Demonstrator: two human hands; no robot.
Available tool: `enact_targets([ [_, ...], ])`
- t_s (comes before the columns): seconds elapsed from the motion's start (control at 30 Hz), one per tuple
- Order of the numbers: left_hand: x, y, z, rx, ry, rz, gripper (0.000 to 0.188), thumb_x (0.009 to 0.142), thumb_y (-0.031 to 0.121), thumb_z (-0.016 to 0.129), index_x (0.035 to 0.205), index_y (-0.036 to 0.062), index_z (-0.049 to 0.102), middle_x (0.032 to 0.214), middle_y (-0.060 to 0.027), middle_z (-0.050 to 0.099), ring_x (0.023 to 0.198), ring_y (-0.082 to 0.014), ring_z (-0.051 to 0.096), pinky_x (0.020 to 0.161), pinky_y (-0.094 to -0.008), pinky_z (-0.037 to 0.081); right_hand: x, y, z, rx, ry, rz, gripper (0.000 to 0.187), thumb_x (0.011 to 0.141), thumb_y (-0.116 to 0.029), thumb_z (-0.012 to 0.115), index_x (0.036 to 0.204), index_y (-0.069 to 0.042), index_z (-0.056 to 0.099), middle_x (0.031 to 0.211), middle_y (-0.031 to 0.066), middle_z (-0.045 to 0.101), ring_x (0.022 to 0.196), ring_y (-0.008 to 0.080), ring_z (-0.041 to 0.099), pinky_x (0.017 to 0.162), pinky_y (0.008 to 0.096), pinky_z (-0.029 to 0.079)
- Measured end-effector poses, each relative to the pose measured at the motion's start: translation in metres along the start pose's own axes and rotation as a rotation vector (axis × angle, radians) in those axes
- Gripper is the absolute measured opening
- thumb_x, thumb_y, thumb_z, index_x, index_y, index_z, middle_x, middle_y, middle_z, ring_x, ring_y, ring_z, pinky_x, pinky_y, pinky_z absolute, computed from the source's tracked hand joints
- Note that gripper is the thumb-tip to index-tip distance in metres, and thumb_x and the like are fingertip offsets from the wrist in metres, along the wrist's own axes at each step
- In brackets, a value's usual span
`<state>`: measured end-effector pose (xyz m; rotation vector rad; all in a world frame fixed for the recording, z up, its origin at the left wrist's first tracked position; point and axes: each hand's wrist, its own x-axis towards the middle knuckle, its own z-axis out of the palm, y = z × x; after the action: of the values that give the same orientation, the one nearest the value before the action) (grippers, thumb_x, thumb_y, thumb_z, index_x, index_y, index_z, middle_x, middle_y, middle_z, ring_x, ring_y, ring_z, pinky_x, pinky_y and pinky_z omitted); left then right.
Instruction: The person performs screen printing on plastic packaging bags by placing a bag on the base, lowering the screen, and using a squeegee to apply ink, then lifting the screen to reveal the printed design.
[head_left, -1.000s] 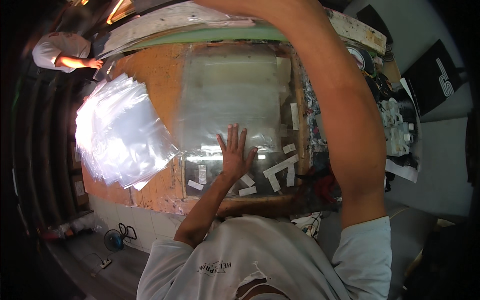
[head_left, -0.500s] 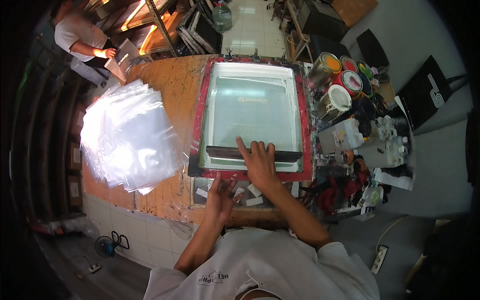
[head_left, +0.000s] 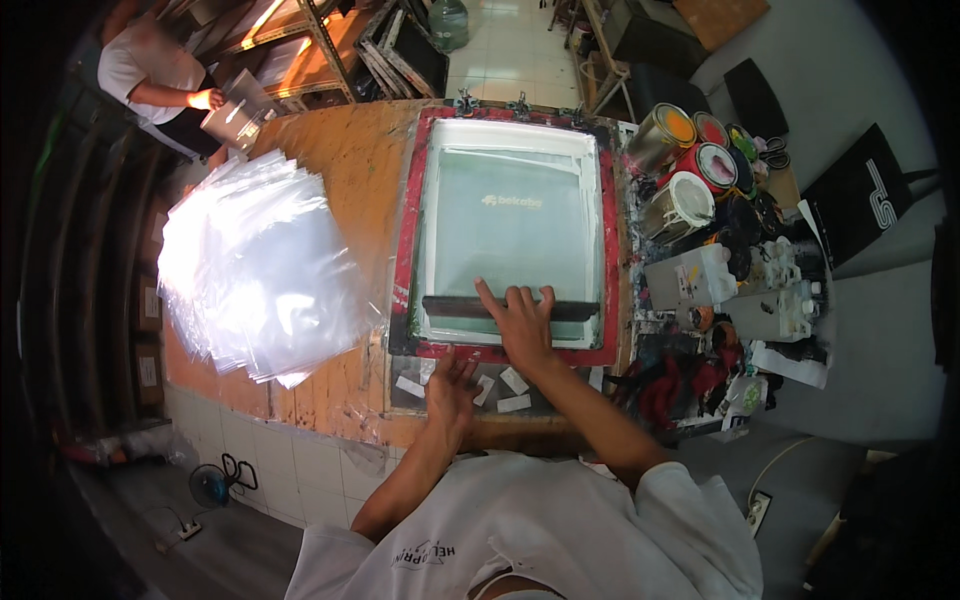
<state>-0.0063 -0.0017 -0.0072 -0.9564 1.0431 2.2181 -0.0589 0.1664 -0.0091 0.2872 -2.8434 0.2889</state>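
Note:
A screen-printing frame (head_left: 402, 270) with a red rim and pale mesh lies before me on the wooden table. Across the near part of its mesh stands a long dark squeegee (head_left: 460, 307). My right hand (head_left: 524, 322) grips the squeegee near its middle, fingers over the top and index finger stretched forward. My left hand (head_left: 452, 388) is at the frame's near edge, left of the right forearm. Its fingers are apart, with the fingertips at the red rim; whether they bear on it I cannot tell.
A pile of clear plastic bags (head_left: 265, 270) covers the table's left side. Clamps (head_left: 521, 105) line the frame's far edge. Paint cans (head_left: 682, 205), plastic jugs (head_left: 692, 277) and stained rags (head_left: 665, 385) crowd the right. At the far left another person (head_left: 150, 75) holds a clear sheet.
The frame's near edge looks lower and narrower, apparently tilted down. My left hand has shifted slightly right with it. My right hand keeps its grip on the squeegee.

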Motion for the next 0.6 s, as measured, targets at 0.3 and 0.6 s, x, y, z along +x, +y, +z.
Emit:
enact_targets([
  [0.3,-0.005,0.000,0.007,-0.024,0.143,-0.022,0.046,0.089,0.046,0.074,0.118,0.0144,0.058,0.121,-0.0050,0.056,0.128,-0.0264,0.047,0.107,-0.0574,0.029,0.133,0.077,0.044,-0.024,0.101,0.024,0.072,0.083,0.002,0.068,0.149,-0.021,0.052,0.093,0.0072,0.052,0.097,0.0263,0.053,0.098,0.0583,0.031],
  [0.6,0.000,-0.002,-0.005,-0.029,0.144,-0.038,0.028,0.096,0.043,0.067,0.099,0.0162,0.061,0.107,-0.0034,0.061,0.120,-0.0255,0.054,0.106,-0.0586,0.033,0.237,0.138,0.050,-0.049,-0.127,0.115,0.081,0.080,-0.008,0.080,0.152,-0.023,0.046,0.105,0.0109,0.061,0.106,0.0288,0.057,0.099,0.0564,0.035],
])
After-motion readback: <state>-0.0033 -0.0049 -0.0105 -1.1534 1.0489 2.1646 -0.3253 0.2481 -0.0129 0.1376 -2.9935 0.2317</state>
